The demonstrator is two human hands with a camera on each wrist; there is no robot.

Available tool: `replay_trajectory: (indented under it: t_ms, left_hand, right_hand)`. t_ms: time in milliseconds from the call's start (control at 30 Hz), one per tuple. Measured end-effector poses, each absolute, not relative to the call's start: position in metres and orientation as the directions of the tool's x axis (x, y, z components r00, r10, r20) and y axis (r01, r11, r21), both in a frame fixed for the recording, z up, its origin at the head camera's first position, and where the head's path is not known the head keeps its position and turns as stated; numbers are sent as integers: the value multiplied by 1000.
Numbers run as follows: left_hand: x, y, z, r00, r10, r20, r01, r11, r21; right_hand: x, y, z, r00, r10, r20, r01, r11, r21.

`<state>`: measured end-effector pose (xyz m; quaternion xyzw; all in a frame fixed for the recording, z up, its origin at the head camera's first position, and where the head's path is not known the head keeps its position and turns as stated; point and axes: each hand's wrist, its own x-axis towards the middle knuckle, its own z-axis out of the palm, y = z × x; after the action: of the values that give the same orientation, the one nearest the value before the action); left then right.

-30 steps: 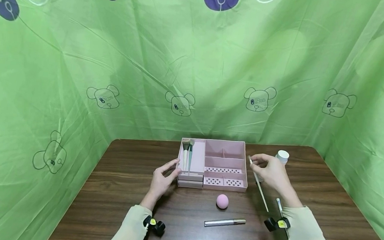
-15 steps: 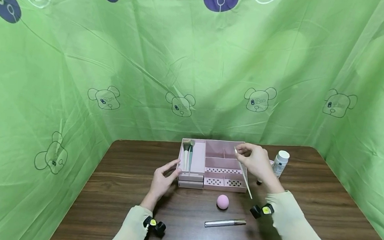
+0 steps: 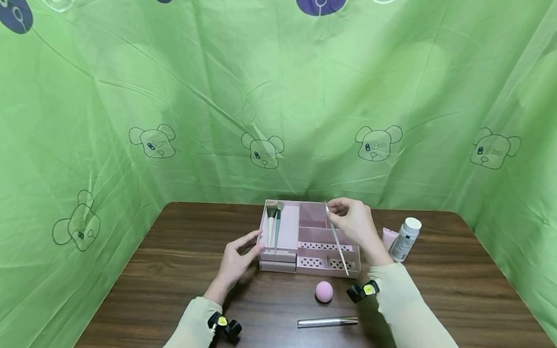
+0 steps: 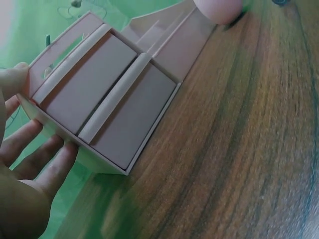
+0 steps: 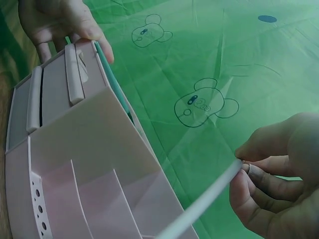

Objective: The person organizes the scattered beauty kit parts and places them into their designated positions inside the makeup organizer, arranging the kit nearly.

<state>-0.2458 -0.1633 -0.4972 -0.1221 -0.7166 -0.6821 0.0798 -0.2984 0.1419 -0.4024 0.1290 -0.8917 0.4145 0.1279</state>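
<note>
A pink desktop organizer (image 3: pixel 286 227) stands at the back of the wooden table, with two drawers (image 4: pixel 87 79) at its left front. My left hand (image 3: pixel 233 261) grips its left front corner, thumb at the top edge and fingers along the side wall. My right hand (image 3: pixel 354 222) pinches a slim white-handled makeup brush (image 3: pixel 337 244) near its upper end. The brush slants down over the organizer's right compartments, its handle (image 5: pixel 207 199) pointing toward the front. A white-handled brush (image 3: pixel 270 228) and a green-handled brush (image 3: pixel 277 229) lie in the left top tray.
In front of the organizer sit a pink ball-shaped sponge (image 3: pixel 324 292) and a silver tube (image 3: pixel 327 322). At its right stand a white bottle (image 3: pixel 406 240) and a pink squeeze tube (image 3: pixel 389 237). A green curtain (image 3: pixel 265 101) hangs behind the table.
My right hand has moved left with the brush, from beside the organizer to over its right compartments, uncovering the bottle and pink tube. The left hand has stayed on the organizer.
</note>
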Motion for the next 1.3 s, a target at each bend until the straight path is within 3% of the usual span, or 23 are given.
replay_trajectory:
  t_ms: [500,867,1300]
  left_hand:
    - [-243,-164,-493,-960,69,271,276,74,958]
    - [-245,-165,-494,-955,92,283,289,57,956]
    - [-244,-166,-492,-955,106,278,286,77,955]
  right_hand:
    - [-314,117,-394,-943,-121,309,-316,611,-726]
    - [-322,101,-386,-969,-117,216,-243,574,-782]
    - [-335,87,-387,-969,-125,211,-243,600,-762]
